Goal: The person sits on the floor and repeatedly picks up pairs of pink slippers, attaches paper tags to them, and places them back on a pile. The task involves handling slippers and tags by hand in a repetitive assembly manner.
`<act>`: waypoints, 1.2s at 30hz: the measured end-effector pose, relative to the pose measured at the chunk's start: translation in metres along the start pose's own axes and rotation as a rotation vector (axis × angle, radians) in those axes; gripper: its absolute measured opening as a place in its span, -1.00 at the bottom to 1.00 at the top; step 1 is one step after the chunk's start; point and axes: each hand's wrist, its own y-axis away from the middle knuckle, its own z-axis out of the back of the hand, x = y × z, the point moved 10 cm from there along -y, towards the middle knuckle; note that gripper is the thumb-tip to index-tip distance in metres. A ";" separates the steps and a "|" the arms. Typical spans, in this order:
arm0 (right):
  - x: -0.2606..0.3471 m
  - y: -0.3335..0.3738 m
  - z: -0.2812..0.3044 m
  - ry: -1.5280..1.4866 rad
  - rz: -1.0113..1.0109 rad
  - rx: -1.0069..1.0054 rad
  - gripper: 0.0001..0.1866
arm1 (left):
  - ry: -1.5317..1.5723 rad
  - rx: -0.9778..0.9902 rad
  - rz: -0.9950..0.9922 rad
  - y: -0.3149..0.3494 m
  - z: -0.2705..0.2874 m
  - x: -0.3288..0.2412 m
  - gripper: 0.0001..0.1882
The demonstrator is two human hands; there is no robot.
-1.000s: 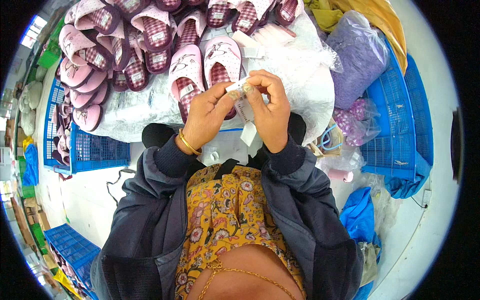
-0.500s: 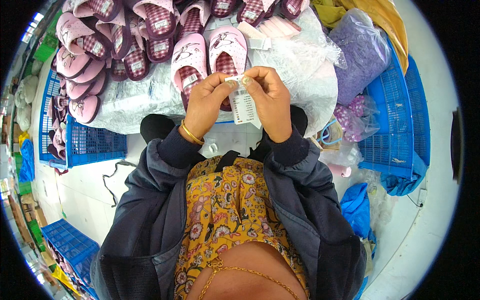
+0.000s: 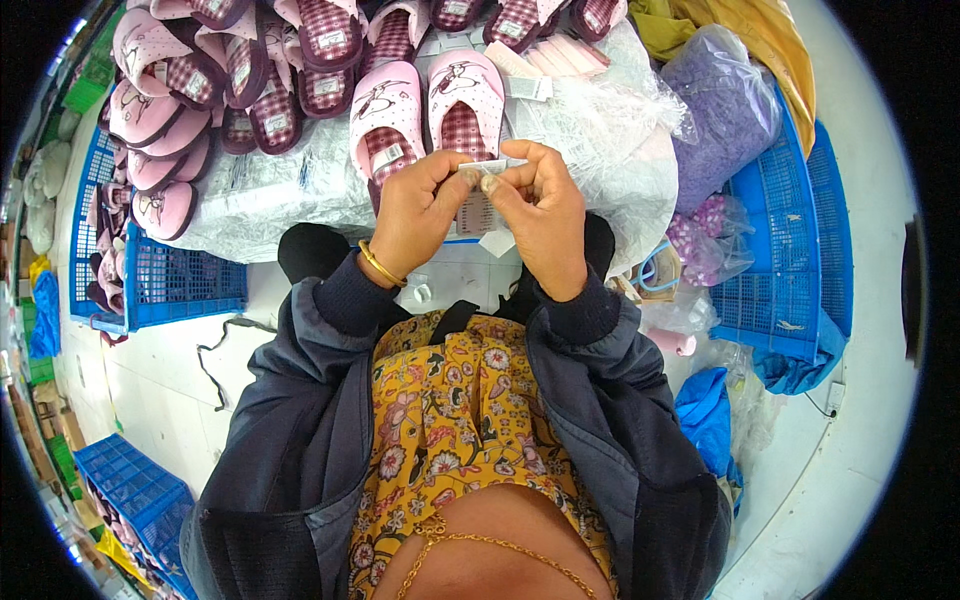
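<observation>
Between my two hands is a white printed label (image 3: 477,216), its upper edge folded over toward me. My left hand (image 3: 417,207), with a gold bangle at the wrist, pinches its left side between thumb and fingers. At the other side my right hand (image 3: 546,215) grips it the same way. The thumbs nearly meet, and the fingers hide part of the label. A pale corner piece (image 3: 497,243) hangs at its lower end. Just beyond my hands lie two pink slippers, the left one (image 3: 388,105) and the right one (image 3: 466,95), with checked insoles and a drawn figure.
Many more pink slippers (image 3: 325,40) crowd the far left of the plastic-covered table (image 3: 270,205). Pink and white tags (image 3: 560,55) lie at the back. Blue crates, one left (image 3: 190,285) and one right (image 3: 770,230), flank the table. A purple-filled bag (image 3: 715,110) leans by the right crate.
The label's top edge has folded over, and its lower end now hangs at a different angle. My hands stay pinched on it, a little lower. The slippers and table have shifted slightly in view.
</observation>
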 end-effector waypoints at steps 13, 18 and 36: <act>-0.017 0.007 -0.002 0.000 -0.066 0.086 -0.79 | 0.271 0.151 0.218 0.007 -0.006 0.026 -0.82; -0.022 0.012 -0.002 -0.002 -0.072 0.158 -0.80 | 0.311 0.324 0.350 0.005 -0.022 0.037 -0.86; -0.036 0.005 0.048 -0.102 -0.055 0.039 -0.73 | -0.404 0.276 -0.304 -0.091 -0.055 -0.034 -0.75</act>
